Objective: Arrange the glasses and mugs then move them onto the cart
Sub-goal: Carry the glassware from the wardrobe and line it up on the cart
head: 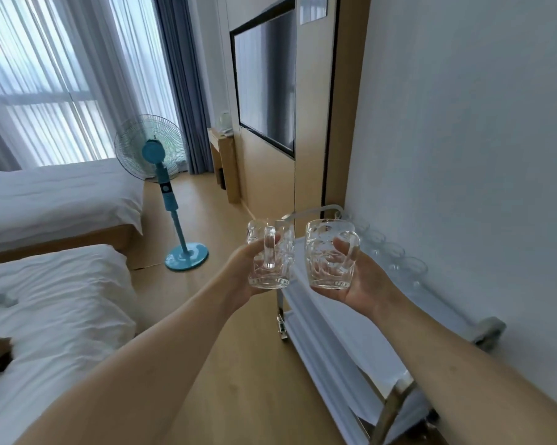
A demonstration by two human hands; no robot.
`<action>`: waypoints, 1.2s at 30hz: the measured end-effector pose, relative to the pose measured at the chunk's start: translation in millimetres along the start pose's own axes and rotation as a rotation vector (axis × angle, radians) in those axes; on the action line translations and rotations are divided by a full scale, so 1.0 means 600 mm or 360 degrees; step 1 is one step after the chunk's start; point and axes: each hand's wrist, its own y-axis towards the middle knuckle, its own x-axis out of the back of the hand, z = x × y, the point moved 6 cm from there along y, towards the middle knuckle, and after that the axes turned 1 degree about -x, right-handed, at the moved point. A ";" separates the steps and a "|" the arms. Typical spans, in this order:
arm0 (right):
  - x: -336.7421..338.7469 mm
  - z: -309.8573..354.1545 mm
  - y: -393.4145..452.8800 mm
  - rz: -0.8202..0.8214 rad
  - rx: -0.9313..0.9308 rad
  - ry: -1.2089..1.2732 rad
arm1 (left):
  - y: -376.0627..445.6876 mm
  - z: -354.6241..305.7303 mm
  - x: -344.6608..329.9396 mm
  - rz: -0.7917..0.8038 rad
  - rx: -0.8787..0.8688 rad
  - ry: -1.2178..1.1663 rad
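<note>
I hold two clear glass mugs upright in front of me. My left hand (pixel 243 268) grips the left mug (pixel 270 271) around its body, handle facing me. My right hand (pixel 365 277) holds the right mug (pixel 325 261), with fingers through its handle. Both mugs hang at the near-left edge of the white cart (pixel 341 319), above its top shelf. Several clear glasses (pixel 395 255) stand in a row along the cart's wall side.
The cart stands against the white wall (pixel 479 155) on the right, with a metal handle (pixel 312 211) at its far end. Two white beds (pixel 52 293) lie to the left. A blue standing fan (pixel 161 184) is on the wood floor beyond.
</note>
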 end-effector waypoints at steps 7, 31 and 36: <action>0.084 0.039 0.130 -0.0069 -0.0025 0.0079 | 0.157 -0.015 -0.024 0.0011 0.0042 0.0090; 0.356 0.050 0.373 -0.0933 0.0167 0.0528 | 0.669 0.139 -0.127 0.0637 0.0749 0.0584; 0.380 0.024 0.376 -0.1174 0.0242 0.0648 | 0.745 0.181 -0.156 0.0873 0.0923 0.0700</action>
